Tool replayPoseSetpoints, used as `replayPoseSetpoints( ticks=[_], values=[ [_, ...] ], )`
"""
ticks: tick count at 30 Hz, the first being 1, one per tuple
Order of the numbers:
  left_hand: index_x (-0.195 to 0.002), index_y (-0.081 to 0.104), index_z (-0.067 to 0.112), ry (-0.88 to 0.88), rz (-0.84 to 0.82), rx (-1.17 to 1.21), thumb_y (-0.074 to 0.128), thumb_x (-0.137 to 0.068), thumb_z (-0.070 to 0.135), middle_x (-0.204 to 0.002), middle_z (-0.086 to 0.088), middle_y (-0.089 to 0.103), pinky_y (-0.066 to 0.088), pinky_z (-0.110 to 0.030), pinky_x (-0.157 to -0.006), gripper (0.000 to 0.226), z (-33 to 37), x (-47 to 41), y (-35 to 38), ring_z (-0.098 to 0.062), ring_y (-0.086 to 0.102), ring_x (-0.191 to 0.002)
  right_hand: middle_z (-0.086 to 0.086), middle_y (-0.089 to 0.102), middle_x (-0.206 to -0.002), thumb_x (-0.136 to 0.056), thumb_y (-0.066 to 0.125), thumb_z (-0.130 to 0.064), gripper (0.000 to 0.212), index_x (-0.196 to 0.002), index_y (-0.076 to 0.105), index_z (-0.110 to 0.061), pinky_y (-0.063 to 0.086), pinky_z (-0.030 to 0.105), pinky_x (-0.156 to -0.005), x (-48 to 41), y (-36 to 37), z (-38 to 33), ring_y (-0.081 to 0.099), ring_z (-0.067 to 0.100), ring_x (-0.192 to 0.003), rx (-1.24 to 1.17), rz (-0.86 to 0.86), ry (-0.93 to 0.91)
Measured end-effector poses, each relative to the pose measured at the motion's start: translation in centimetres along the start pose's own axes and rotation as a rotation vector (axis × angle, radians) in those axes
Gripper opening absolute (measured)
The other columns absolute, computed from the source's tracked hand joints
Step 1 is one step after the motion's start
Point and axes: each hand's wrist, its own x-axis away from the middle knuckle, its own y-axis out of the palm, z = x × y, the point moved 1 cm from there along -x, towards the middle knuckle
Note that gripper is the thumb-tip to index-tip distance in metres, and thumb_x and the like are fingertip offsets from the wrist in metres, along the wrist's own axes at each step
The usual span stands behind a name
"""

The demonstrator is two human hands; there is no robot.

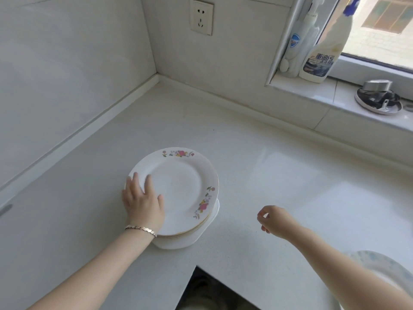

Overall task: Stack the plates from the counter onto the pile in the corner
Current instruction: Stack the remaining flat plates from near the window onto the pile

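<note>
A pile of white plates point(190, 239) stands on the white counter point(279, 180). Its top plate point(181, 182) has flower prints on the rim. My left hand point(142, 201) lies flat on the left rim of that top plate, fingers spread and straight. My right hand point(271, 220) hovers over the counter to the right of the pile, fingers loosely curled, holding nothing. Another plate with a pale blue pattern point(384, 268) sits at the bottom right, partly hidden behind my right forearm.
Tiled walls meet in a corner behind the pile. A wall socket point(201, 17) is on the back wall. On the window sill stand two cleaning bottles point(321, 57) and a small dish of metal items point(378, 100). The counter's cut-out edge point(196, 266) is near me.
</note>
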Motion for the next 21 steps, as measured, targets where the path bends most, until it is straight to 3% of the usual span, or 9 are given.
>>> replayPoseSetpoints(
  ticks=[2,5,8,11,14,17,19,21],
  values=[
    [-0.11,0.06,-0.01,0.28,-0.012,0.07,0.067,-0.073,-0.002,-0.117,-0.032,0.056,0.046,-0.051,-0.094,0.039,3.1,1.0,0.3,-0.051,0.054,-0.11,-0.009,0.061,-0.065,-0.091,0.044,-0.023,0.015,-0.093,0.059,-0.019,0.045,0.023,-0.056,0.6,-0.2,1.6,0.059,0.015,-0.065,-0.028,0.015,0.027],
    [-0.105,0.064,0.001,0.458,-0.198,0.241,0.043,-0.088,0.013,-0.105,-0.014,0.064,0.045,-0.026,-0.085,0.029,9.6,2.6,0.4,-0.03,0.06,-0.095,-0.009,0.061,-0.063,-0.09,0.044,-0.023,0.012,-0.089,0.057,-0.021,0.046,0.023,-0.057,1.7,-1.2,4.7,0.058,0.016,-0.064,-0.08,0.049,0.07],
    [-0.111,0.059,0.012,0.467,-0.472,0.167,0.04,-0.093,0.015,-0.101,-0.005,0.066,0.047,-0.029,-0.082,0.026,16.3,4.3,2.6,-0.023,0.057,-0.083,-0.01,0.06,-0.061,-0.09,0.045,-0.023,0.013,-0.09,0.058,-0.02,0.05,0.027,-0.068,3.4,-3.0,9.1,0.058,0.013,-0.061,-0.134,0.103,0.121],
    [-0.108,0.059,0.015,0.524,-0.647,0.03,0.038,-0.093,0.019,-0.1,-0.003,0.065,0.048,-0.029,-0.08,0.026,22.6,6.8,5.5,-0.022,0.056,-0.083,-0.009,0.061,-0.065,-0.09,0.044,-0.023,0.021,-0.101,0.061,-0.017,0.047,0.026,-0.068,5.5,-4.9,14.5,0.057,0.012,-0.062,-0.149,0.148,0.177],
    [-0.108,0.058,0.015,0.582,-0.694,-0.085,0.037,-0.093,0.02,-0.112,-0.004,0.065,0.047,-0.029,-0.081,0.027,27.9,9.5,8.5,-0.026,0.06,-0.098,0.001,0.068,-0.094,-0.09,0.047,-0.023,0.027,-0.109,0.063,-0.014,0.045,0.024,-0.069,7.9,-6.6,20.5,0.057,0.017,-0.077,-0.14,0.207,0.247],
    [-0.108,0.058,0.014,0.565,-0.717,-0.138,0.036,-0.093,0.019,-0.116,-0.005,0.064,0.047,-0.03,-0.084,0.027,31.5,11.9,11.5,-0.024,0.057,-0.093,0.005,0.058,-0.121,-0.09,0.05,-0.027,0.034,-0.121,0.057,-0.015,0.043,0.026,-0.086,10.0,-7.7,26.7,0.057,0.019,-0.1,-0.096,0.25,0.296],
    [-0.099,0.057,0.017,0.532,-0.724,-0.144,0.037,-0.091,0.018,-0.113,-0.005,0.065,0.047,-0.031,-0.083,0.022,32.9,13.2,13.3,-0.024,0.057,-0.091,0.006,0.049,-0.129,-0.09,0.052,-0.033,0.042,-0.128,0.051,-0.016,0.041,0.028,-0.094,11.1,-7.9,30.2,0.054,0.021,-0.114,-0.059,0.241,0.318],
    [-0.088,0.051,0.022,0.494,-0.717,-0.141,0.038,-0.09,0.017,-0.108,-0.004,0.066,0.047,-0.03,-0.08,0.014,33.7,14.3,14.7,-0.025,0.06,-0.091,0.007,0.046,-0.131,-0.089,0.052,-0.039,0.05,-0.133,0.044,-0.016,0.042,0.029,-0.092,11.6,-7.9,32.9,0.053,0.023,-0.116,-0.029,0.175,0.342]
  ],
)
